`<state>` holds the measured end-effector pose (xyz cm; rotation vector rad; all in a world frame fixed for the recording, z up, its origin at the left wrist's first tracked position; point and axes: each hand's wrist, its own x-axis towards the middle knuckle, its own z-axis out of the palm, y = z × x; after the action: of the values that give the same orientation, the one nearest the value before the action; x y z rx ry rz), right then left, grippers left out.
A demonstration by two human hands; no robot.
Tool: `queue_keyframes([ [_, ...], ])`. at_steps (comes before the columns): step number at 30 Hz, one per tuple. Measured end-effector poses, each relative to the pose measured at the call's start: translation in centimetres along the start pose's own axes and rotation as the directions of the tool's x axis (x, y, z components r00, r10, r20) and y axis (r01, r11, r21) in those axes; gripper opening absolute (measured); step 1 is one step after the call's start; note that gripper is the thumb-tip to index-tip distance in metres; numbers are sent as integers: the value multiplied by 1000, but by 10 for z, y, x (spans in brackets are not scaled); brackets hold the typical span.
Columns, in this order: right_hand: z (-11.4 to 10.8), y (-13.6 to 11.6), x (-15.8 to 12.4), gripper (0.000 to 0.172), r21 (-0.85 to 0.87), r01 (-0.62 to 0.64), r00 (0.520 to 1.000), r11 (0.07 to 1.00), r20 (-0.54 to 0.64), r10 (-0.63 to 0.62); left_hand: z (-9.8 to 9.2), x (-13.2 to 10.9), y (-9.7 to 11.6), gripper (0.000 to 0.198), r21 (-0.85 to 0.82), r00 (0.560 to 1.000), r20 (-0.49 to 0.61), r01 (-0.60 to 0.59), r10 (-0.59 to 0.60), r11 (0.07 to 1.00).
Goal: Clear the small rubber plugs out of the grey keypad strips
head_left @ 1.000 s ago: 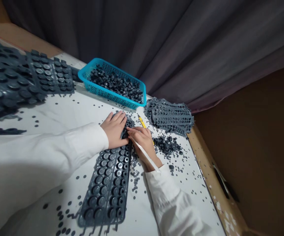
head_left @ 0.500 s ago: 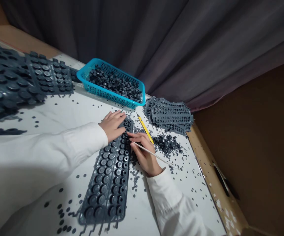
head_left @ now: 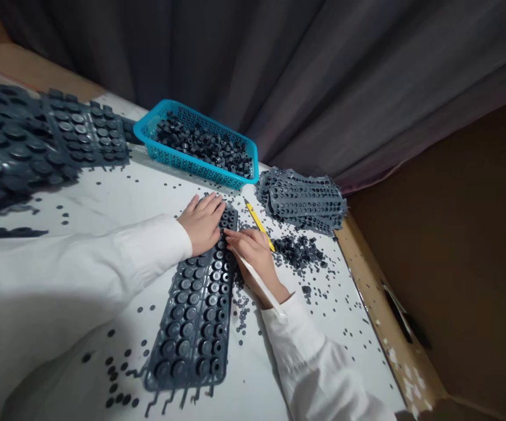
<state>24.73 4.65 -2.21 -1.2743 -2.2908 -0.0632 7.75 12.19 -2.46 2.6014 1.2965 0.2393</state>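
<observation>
A long dark grey rubber sheet [head_left: 194,316] studded with round moulded parts lies on the white table [head_left: 117,193]. My left hand [head_left: 201,222] lies flat on its far end, fingers stretched out, pressing it down. My right hand [head_left: 255,257] is closed round a thin white stick [head_left: 257,282], whose tip touches the sheet's right edge near the far end. Small dark round pieces [head_left: 241,310] lie scattered beside the sheet.
A blue basket [head_left: 148,135] full of dark round parts stands at the back. A pile of emptied grey sheets [head_left: 303,202] lies right of it, a yellow pencil [head_left: 257,222] and a heap of loose parts [head_left: 299,252] nearby. More full sheets [head_left: 38,140] lie at the left. Dark curtain behind.
My right hand swung the stick from pointing out to the right back along my wrist, its tip returning to the sheet's edge. My left hand stayed pressed on the sheet.
</observation>
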Motion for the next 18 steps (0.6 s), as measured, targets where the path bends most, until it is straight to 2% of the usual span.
queue_keyframes([
  [3,1,6,0,14,-29,-94,991,995,-94,91,2,0,0,62,10,1000,-16,-9,9,1000],
  [7,-3,10,-2,14,96,-284,928,954,-220,299,3,1,0,63,-13,1000,-21,-2,2,1000],
  [11,-7,5,-3,9,231,-284,918,931,-215,333,4,0,-4,62,-81,999,-48,-12,8,997],
  [14,-9,1,-4,8,297,-275,916,915,-207,342,3,0,-9,58,-172,983,-172,-95,65,981],
  [16,-10,0,-4,9,319,-303,903,898,-204,378,2,1,-13,48,-225,955,-274,-178,113,958],
  [18,-10,1,-4,10,336,-337,890,880,-191,414,0,2,-16,34,-251,934,-330,-227,137,941],
])
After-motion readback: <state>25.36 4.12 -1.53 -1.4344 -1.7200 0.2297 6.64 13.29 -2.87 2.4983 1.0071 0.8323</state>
